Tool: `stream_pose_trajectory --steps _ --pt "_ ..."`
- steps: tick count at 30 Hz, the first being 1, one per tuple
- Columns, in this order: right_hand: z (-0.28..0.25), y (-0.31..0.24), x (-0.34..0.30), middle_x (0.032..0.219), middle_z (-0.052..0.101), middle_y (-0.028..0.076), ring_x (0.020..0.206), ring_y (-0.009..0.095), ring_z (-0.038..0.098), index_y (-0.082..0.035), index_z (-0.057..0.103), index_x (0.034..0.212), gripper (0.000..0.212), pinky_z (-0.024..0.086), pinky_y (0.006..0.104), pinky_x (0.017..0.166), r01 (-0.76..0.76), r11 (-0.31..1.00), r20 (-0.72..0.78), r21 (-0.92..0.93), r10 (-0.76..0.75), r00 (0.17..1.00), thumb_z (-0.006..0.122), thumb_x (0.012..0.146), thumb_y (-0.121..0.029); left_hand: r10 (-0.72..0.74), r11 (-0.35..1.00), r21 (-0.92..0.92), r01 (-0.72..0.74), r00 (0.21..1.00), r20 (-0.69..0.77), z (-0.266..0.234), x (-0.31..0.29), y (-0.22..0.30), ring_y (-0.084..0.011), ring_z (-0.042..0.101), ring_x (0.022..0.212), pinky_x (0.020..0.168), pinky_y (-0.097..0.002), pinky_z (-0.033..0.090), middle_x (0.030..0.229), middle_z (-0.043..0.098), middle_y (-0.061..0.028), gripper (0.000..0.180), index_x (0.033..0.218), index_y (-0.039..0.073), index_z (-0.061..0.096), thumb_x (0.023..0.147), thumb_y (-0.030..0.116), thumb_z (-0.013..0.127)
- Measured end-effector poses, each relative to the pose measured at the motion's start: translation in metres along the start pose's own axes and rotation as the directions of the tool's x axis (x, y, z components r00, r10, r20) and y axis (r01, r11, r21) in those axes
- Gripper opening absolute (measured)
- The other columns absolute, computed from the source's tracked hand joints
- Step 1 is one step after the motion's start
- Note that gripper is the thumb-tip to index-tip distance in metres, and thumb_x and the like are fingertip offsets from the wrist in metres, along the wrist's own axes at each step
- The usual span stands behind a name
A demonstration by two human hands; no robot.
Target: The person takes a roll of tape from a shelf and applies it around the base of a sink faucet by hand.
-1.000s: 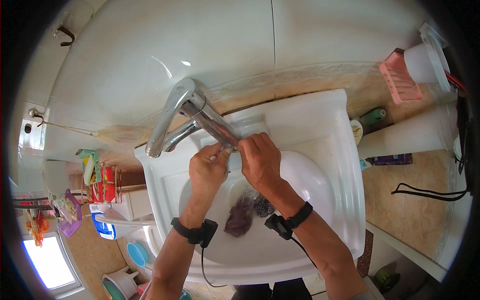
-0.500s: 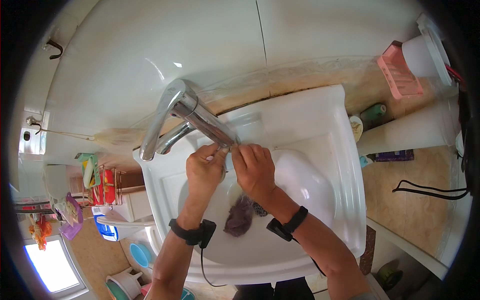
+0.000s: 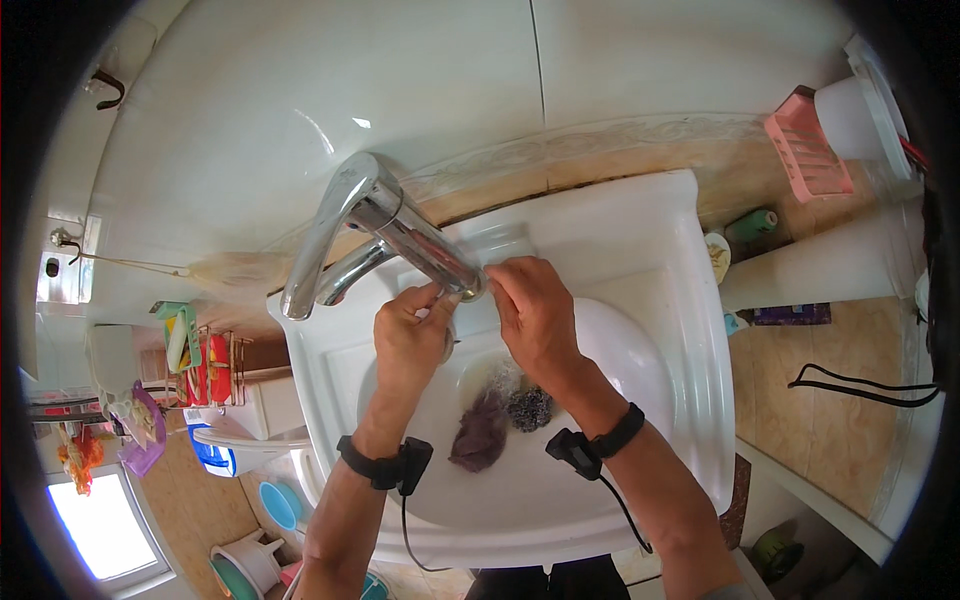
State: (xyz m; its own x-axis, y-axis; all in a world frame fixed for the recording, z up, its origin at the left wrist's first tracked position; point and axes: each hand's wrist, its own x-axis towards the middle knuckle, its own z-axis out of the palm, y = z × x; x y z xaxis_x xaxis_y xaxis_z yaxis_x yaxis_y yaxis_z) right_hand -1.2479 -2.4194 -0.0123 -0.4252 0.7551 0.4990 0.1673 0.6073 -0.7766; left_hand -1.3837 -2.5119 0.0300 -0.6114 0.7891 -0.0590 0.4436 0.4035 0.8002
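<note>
My left hand (image 3: 410, 338) is closed in a pinch against the foot of the chrome faucet (image 3: 425, 250); what its fingertips hold, if anything, is too small to make out. Just right of the faucet's foot, my right hand (image 3: 537, 315) has its fingers drawn together, thumb side toward the metal. Whether something thin lies between those fingertips is hidden. Below the hands, a wet purple-brown cloth (image 3: 480, 435) lies in the white washbasin (image 3: 640, 400). Touching or close beside it is a dark grey scouring ball (image 3: 530, 408).
A pink soap dish (image 3: 808, 150) and a white cup (image 3: 850, 118) are at the far right, near a green bottle (image 3: 752, 225). At left hangs a wire rack (image 3: 237, 365) with sponges. A light blue basin (image 3: 280, 506) stands low at left. Black straps with cables circle both wrists.
My right hand has moved right, away from the faucet's foot and from my left hand, uncovering more of the scouring ball. The left hand stays nearly in place.
</note>
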Motion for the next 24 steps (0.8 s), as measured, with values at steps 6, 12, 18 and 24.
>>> stream_pose_trajectory --steps 6,12,18,24 --pt "-0.006 0.000 0.020 0.093 0.064 0.014 0.086 0.036 0.062 -0.005 0.067 0.104 0.017 0.051 0.0444 0.073 -0.072 0.997 0.206 0.023 0.066 0.976 0.066 0.087 -0.002 -0.041 0.999 -0.014 0.041 0.999 0.008 0.000 0.000 0.004 -0.0062 0.045 0.064 0.055 -0.0259 0.038 0.070 0.059 0.0017 0.016 0.098 -0.004 0.074 0.094 0.011 0.070" --pt "-0.010 0.011 0.040 0.089 0.064 0.017 0.079 0.035 0.062 -0.003 0.070 0.101 0.019 0.050 0.0420 0.071 -0.125 0.990 0.386 0.065 0.091 0.918 0.072 0.082 -0.003 0.006 1.000 -0.005 -0.006 1.000 0.000 -0.001 0.002 -0.004 -0.0122 0.054 0.060 0.058 -0.0301 0.045 0.069 0.065 -0.0100 0.019 0.105 0.002 0.075 0.089 0.013 0.074" --pt "-0.013 0.000 0.048 0.088 0.064 0.017 0.083 0.037 0.063 -0.001 0.068 0.092 0.020 0.049 0.0454 0.073 -0.173 0.984 0.484 0.037 0.134 0.865 0.078 0.078 -0.011 0.007 0.999 0.035 -0.009 0.999 0.047 -0.007 0.005 -0.006 -0.0157 0.059 0.063 0.061 -0.0324 0.047 0.072 0.067 -0.0138 0.020 0.104 0.000 0.075 0.089 0.012 0.070" --pt "-0.004 -0.003 0.042 0.091 0.065 0.015 0.088 0.039 0.065 -0.003 0.066 0.087 0.023 0.050 0.0481 0.075 -0.154 0.987 0.435 -0.054 0.162 0.885 0.081 0.075 -0.017 0.010 1.000 0.004 -0.010 0.996 0.086 -0.009 0.003 -0.003 -0.0182 0.061 0.062 0.061 -0.0342 0.048 0.071 0.065 -0.0150 0.019 0.103 0.001 0.074 0.090 0.010 0.063"
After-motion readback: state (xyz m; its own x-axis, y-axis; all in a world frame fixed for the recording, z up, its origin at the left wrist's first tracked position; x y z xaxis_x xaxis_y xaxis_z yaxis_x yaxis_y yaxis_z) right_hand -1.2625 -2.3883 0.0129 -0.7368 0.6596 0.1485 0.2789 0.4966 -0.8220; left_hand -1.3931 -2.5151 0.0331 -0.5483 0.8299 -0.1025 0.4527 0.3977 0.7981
